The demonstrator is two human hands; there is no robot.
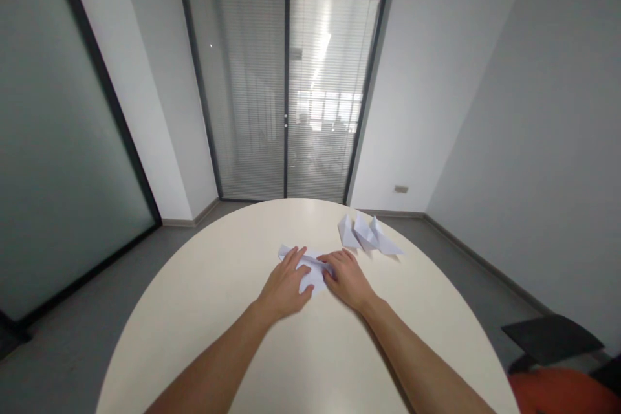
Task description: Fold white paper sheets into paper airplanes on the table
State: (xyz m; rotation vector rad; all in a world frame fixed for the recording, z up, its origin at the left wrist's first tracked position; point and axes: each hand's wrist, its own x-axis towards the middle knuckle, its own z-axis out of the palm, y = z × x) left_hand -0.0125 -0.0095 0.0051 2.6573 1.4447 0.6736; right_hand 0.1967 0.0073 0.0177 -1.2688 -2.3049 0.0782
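A white sheet of paper [314,277], partly folded, lies on the table between my two hands. Its far edge is turned up in a narrow fold. My left hand [285,286] rests on the left part of the sheet, fingers spread and pressing it down. At the right end of the fold, my right hand [350,279] has its thumb and bent fingers closed on the paper. Both hands cover parts of the sheet, so its full outline is hidden. Beyond my right hand stand several folded paper shapes [365,233] with pointed tops, close together.
The round cream table [208,310] has its curved far edge near the folded shapes. A chair with a red seat [565,391] and a black armrest [553,338] is at the lower right. Glass doors with blinds [286,90] are behind the table.
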